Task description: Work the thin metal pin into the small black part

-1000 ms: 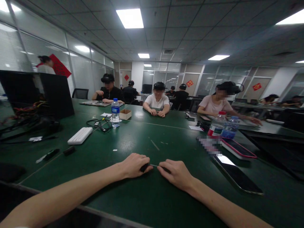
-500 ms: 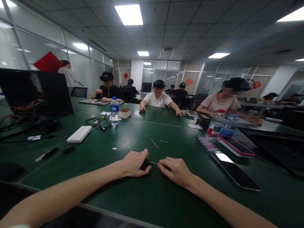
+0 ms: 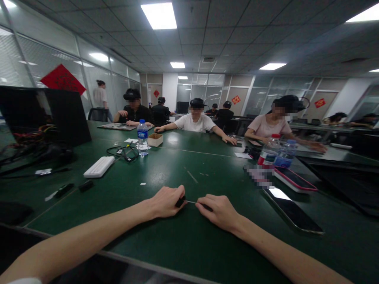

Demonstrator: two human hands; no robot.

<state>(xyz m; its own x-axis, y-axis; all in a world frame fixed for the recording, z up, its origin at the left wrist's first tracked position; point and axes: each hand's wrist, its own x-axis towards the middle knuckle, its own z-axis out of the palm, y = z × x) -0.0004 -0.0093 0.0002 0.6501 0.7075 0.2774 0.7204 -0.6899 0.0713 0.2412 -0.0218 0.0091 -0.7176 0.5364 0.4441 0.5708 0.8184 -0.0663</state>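
My left hand (image 3: 167,201) is closed around a small black object (image 3: 180,201), its fingers and thumb pinching it just above the green table (image 3: 160,248). Most of that object is hidden, so its kind is unclear. Facing it, my right hand (image 3: 219,211) grips the dark handle of what looks like a small screwdriver (image 3: 191,202). Its thin metal shaft points left, with the tip at or close to the black object; contact cannot be made out. Both forearms come in from the bottom corners.
To the left are a white power bank (image 3: 99,167), a coiled black cable (image 3: 122,153), a water bottle (image 3: 142,138) and a small open box (image 3: 155,139). A phone (image 3: 296,213), a pink-edged phone (image 3: 296,179) and bottles (image 3: 269,152) stand right. Several people sit beyond.
The thumb of my left hand has drawn in closer to the black object. Across the table, a person's arm has stretched out toward the small box. A walking person has turned away.
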